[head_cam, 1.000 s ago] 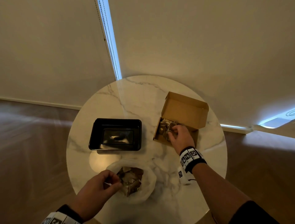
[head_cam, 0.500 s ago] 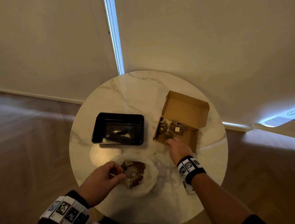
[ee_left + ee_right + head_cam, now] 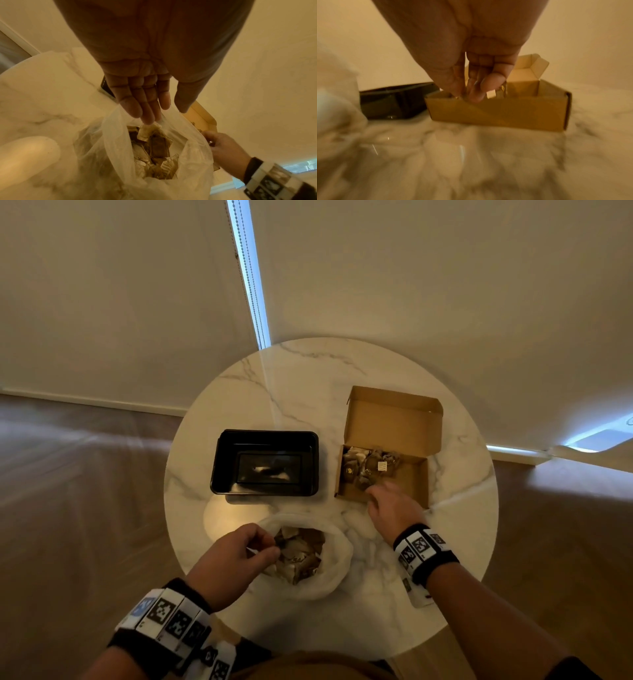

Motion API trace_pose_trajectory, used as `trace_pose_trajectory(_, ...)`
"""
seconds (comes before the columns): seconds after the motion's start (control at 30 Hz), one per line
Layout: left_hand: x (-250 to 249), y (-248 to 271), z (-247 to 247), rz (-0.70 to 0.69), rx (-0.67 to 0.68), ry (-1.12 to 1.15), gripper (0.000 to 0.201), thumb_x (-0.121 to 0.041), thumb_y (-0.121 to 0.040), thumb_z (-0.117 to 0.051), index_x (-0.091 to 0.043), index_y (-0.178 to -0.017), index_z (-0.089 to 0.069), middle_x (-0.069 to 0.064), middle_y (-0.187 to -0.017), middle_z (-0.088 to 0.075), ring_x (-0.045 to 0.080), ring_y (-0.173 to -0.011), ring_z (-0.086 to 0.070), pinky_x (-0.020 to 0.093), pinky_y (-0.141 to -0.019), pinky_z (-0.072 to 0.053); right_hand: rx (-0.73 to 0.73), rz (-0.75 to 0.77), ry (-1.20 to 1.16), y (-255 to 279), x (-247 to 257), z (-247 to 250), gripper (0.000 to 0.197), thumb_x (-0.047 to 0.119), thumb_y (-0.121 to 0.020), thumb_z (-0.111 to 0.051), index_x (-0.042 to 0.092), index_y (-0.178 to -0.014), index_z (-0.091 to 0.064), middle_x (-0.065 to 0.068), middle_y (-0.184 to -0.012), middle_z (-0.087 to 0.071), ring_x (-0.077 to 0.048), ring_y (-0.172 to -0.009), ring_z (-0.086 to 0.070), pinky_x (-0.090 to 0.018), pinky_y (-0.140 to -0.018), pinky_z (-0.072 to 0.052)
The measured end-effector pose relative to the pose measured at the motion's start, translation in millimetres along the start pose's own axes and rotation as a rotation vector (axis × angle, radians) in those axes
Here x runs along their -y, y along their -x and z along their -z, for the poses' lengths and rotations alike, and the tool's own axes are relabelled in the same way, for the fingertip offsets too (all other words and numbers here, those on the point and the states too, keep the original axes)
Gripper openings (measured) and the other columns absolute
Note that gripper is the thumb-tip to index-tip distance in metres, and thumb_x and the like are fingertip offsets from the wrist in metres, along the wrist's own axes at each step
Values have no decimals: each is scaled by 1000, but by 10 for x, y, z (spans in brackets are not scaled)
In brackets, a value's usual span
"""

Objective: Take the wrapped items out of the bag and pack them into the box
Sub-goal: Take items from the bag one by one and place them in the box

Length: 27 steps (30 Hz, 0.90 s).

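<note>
Your left hand [image 3: 236,559] reaches over the near-left rim of the bag [image 3: 337,568], thumb and fingers pinching the plastic. Wrapped items [image 3: 301,553] lie inside, just right of it. Farther right, your right hand [image 3: 394,510] hovers relaxed and empty at the box [image 3: 416,484] front wall, more wrapped pieces [image 3: 368,465] just beyond its fingertips.

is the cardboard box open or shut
Open: the box has its lid folded back and upright, with wrapped items showing inside.
</note>
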<state>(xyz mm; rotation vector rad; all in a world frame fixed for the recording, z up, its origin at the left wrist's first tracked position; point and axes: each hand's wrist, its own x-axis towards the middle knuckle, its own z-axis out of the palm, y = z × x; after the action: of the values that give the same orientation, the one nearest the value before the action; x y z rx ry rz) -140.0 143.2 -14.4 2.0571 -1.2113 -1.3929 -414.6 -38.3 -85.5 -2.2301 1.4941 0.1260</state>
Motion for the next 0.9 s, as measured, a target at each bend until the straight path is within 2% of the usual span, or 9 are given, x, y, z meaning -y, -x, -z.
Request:
trace_pose_trajectory(0.1,-24,10,33,-36,-72,-126,5,-38,-97,-66,-35,-100,-68,-12,-98,-66,3,-82,-63,18,-74,-50,-98,73,-53,167,201,218,19,34,-101,-51,26,-112,-65,7,-105,-57,-11,-86,-59,-27,-71,-55)
trace_pose_trajectory(0.17,34,14,45,-48,-163,-248,7,-42,-96,-66,-39,-101,-69,-14,-103,-55,4,-88,-56,18,-78,-46,-86,158,-107,314,436,327,17,35,-102,-51,29,-110,-64,10,-99,-57,-6,-83,-56,-23,-71,-52)
trace_pose_trajectory(0.3,198,40,38,21,-143,-283,20,-49,-93,-66,-44,-112,-70,-13,-128,-44,11,-112,-50,30,-99,-48,72,379,-182,551,982,336,21,37,-103,-50,29,-113,-67,11,-99,-63,-3,-86,-56,-18,-78,-48)
trace_pose_trajectory(0.37,214,32,20,63,-64,-238,23,-47,-94,-66,-40,-115,-69,-8,-131,-48,12,-107,-57,26,-93,-48,218,413,-143,581,1208,217,24,39,-104,-47,28,-110,-68,9,-99,-66,-6,-88,-57,-20,-79,-45)
trace_pose_trajectory(0.47,227,-17,-24,67,-25,-263,24,-27,-97,-63,-29,-120,-67,-3,-130,-53,13,-107,-60,18,-89,-41,396,334,-19,527,1453,-41,27,37,-106,-41,23,-99,-64,0,-98,-67,-16,-86,-58,-31,-79,-47)
trace_pose_trajectory(0.53,240,-40,-39,44,-26,-274,33,-13,-97,-59,-25,-127,-64,-3,-135,-51,14,-118,-57,14,-93,-37,432,231,41,460,1559,-202,28,33,-107,-40,18,-107,-63,-5,-107,-67,-22,-94,-61,-33,-83,-46)
trace_pose_trajectory(0.67,215,-52,-13,-4,-21,-270,52,-2,-95,-54,-22,-144,-53,-4,-147,-48,15,-133,-51,14,-103,-33,352,79,34,325,1659,-438,24,32,-104,-48,15,-118,-58,-9,-114,-67,-26,-98,-65,-34,-80,-48)
trace_pose_trajectory(0.73,205,-62,-5,-45,-23,-296,58,-1,-95,-53,-24,-147,-50,-4,-150,-49,15,-137,-49,17,-109,-33,323,23,12,284,1702,-496,30,36,-104,-50,14,-123,-59,-7,-116,-68,-25,-102,-66,-35,-87,-52)
trace_pose_trajectory(0.9,199,-94,10,-101,8,-342,60,-1,-95,-54,-23,-151,-47,-2,-153,-47,16,-140,-46,24,-117,-33,267,-47,34,270,1752,-633,28,42,-99,-55,20,-115,-65,-3,-109,-70,-23,-96,-67,-35,-84,-53)
